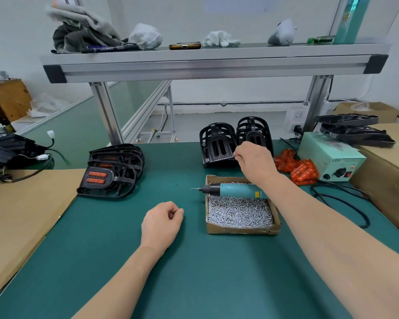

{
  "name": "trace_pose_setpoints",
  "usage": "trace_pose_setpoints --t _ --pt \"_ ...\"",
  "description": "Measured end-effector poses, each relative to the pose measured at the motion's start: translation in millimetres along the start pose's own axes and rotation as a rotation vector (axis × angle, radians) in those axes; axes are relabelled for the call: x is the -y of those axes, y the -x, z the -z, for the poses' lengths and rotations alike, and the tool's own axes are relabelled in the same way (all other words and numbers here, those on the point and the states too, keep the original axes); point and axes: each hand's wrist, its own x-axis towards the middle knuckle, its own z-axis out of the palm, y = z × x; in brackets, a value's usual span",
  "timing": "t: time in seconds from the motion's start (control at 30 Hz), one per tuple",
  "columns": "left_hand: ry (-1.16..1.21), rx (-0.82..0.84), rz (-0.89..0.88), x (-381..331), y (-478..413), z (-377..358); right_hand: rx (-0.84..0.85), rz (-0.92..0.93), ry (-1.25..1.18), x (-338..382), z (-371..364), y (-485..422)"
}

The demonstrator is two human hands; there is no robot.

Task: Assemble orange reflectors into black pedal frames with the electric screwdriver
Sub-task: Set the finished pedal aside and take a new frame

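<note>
Left hand (162,223) is lying on the green mat (194,272), fingers curled in a loose fist; right hand (255,162) is pinching the upright black pedal frame (217,146) by its corner.

Plain matt green matting covers the desk (78,261). At four o'clock, bright metal screws (237,212) glint in a rough, torn cardboard tray (240,229), beneath the smooth teal plastic electric screwdriver (237,191). Glossy, translucent orange reflectors (302,172) lie at three o'clock. Black pedal frames (218,146), textured plastic with a dull sheen, stand at one. The brushed aluminium shelf (194,65) at twelve carries crumpled grey cloth (83,31).
</note>
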Motion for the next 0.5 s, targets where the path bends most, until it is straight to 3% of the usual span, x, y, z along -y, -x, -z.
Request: trace_pose_setpoints --t 0.17,0.3,0.5 --pt "0.052 -0.026 -0.019 -0.2 4.0 1.4 -0.081 0.05 -0.111 11.3 21.3 26.3" --pt "0.121 -0.158 -0.105 -4.8 9.3 6.8 -0.14 0.091 -0.179 23.7 40.4 50.6" --pt "0.03 -0.468 -0.624 -40.8 24.6 11.9 -0.198 0.147 -0.208 35.5 61.4 89.0"
